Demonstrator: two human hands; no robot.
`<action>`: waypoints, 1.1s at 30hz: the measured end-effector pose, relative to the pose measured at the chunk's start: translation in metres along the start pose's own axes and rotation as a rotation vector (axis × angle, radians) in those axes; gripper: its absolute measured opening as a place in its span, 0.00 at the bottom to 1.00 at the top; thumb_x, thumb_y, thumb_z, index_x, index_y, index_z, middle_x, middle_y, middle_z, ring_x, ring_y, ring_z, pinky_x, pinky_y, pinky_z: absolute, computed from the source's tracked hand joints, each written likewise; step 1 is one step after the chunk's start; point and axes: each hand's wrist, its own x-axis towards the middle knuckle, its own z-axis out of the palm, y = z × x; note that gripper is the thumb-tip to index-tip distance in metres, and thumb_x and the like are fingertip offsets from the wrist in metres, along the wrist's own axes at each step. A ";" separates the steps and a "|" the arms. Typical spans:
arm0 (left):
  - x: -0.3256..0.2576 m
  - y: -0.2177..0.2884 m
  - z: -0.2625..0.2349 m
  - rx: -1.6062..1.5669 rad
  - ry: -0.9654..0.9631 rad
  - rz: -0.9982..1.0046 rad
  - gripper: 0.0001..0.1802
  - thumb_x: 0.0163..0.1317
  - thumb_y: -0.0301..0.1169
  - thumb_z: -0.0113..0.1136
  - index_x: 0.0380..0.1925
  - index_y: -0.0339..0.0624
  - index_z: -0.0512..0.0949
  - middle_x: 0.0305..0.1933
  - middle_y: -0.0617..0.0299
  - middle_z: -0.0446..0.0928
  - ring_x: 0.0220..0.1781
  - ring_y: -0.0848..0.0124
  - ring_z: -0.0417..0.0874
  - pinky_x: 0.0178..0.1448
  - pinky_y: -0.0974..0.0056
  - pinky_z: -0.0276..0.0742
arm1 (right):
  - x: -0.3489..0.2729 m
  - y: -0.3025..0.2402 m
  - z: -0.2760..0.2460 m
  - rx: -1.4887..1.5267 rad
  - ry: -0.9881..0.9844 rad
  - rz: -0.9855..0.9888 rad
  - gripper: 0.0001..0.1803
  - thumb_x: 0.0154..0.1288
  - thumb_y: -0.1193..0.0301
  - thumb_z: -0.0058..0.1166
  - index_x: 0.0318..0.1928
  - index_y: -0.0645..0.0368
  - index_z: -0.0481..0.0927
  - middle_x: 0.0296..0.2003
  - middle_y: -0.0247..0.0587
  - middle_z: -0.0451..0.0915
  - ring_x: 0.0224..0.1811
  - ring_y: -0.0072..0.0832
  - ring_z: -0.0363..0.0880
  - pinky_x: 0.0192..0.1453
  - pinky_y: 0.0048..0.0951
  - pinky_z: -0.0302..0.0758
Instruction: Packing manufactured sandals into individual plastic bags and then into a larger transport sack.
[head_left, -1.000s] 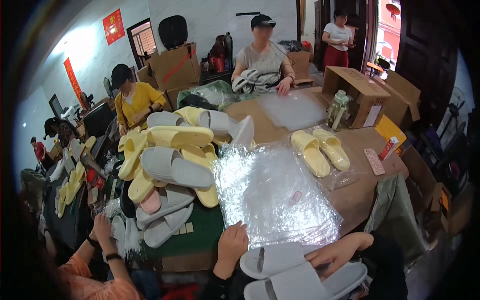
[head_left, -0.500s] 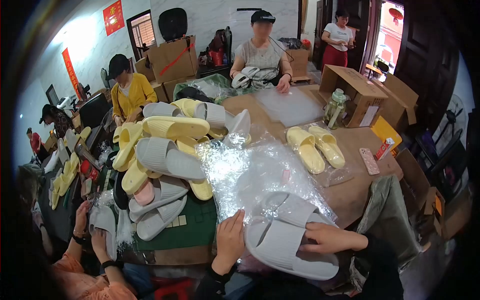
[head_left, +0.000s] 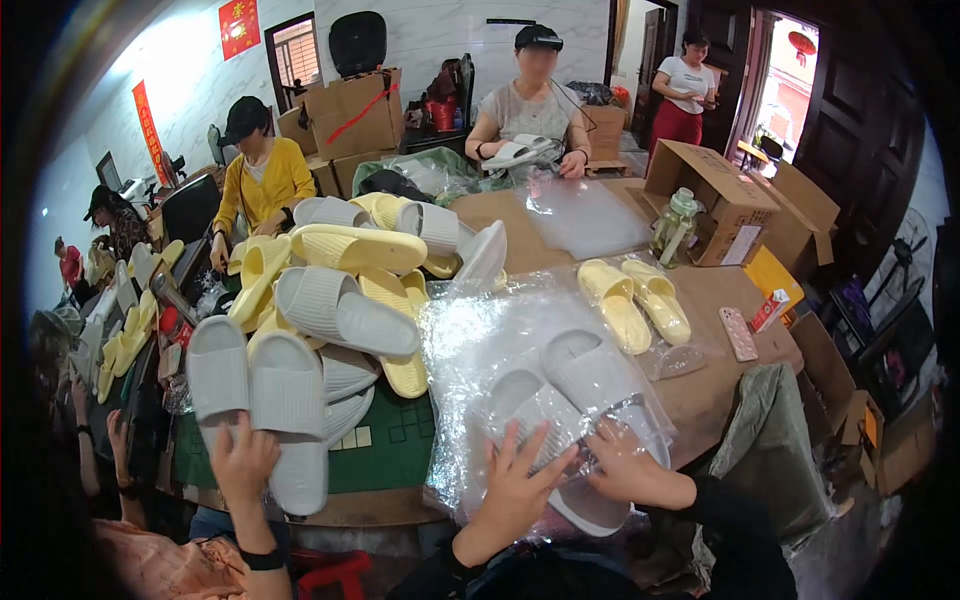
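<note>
A pair of grey slippers [head_left: 585, 375] lies side by side, toes away from me, on a stack of clear plastic bags [head_left: 465, 335], partly under shiny film. My left hand [head_left: 515, 480] rests flat with its fingers spread on the film over the left slipper's heel. My right hand [head_left: 625, 468] grips the heel end of the right slipper at the bag's edge. Both hands are at the near edge of the brown table [head_left: 720, 385].
A pile of yellow and grey slippers [head_left: 340, 300] fills the table's left. A co-worker's hand [head_left: 240, 460] holds up two grey slippers there. A yellow pair [head_left: 635, 300], a bottle [head_left: 675, 225], an open cardboard box [head_left: 715, 195] and a pink phone [head_left: 740, 333] lie to the right. Several people sit around.
The grey pair has moved from my lap forward onto the bag stack and under the film. My left hand has opened flat on it. The co-worker has lifted two grey slippers.
</note>
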 end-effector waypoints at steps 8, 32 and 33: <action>-0.006 0.004 0.002 -0.371 -0.178 0.113 0.27 0.58 0.26 0.60 0.59 0.62 0.74 0.73 0.55 0.54 0.73 0.38 0.50 0.71 0.47 0.55 | 0.052 0.026 0.035 -0.087 0.077 0.124 0.23 0.60 0.57 0.52 0.47 0.64 0.72 0.42 0.58 0.69 0.49 0.53 0.68 0.50 0.50 0.66; -0.039 -0.026 0.063 -0.975 0.306 -0.598 0.57 0.48 0.14 0.64 0.70 0.38 0.35 0.66 0.47 0.55 0.63 0.60 0.66 0.63 0.61 0.68 | 0.059 0.044 0.041 -0.111 -0.468 0.028 0.33 0.61 0.49 0.54 0.66 0.35 0.65 0.67 0.63 0.53 0.69 0.65 0.50 0.69 0.65 0.45; -0.038 -0.026 0.061 -1.086 0.346 -0.636 0.56 0.48 0.14 0.64 0.70 0.39 0.36 0.66 0.47 0.56 0.63 0.60 0.67 0.62 0.61 0.68 | 0.046 0.048 0.039 -0.116 -0.459 0.060 0.35 0.58 0.45 0.55 0.67 0.31 0.64 0.69 0.64 0.48 0.71 0.65 0.43 0.69 0.67 0.41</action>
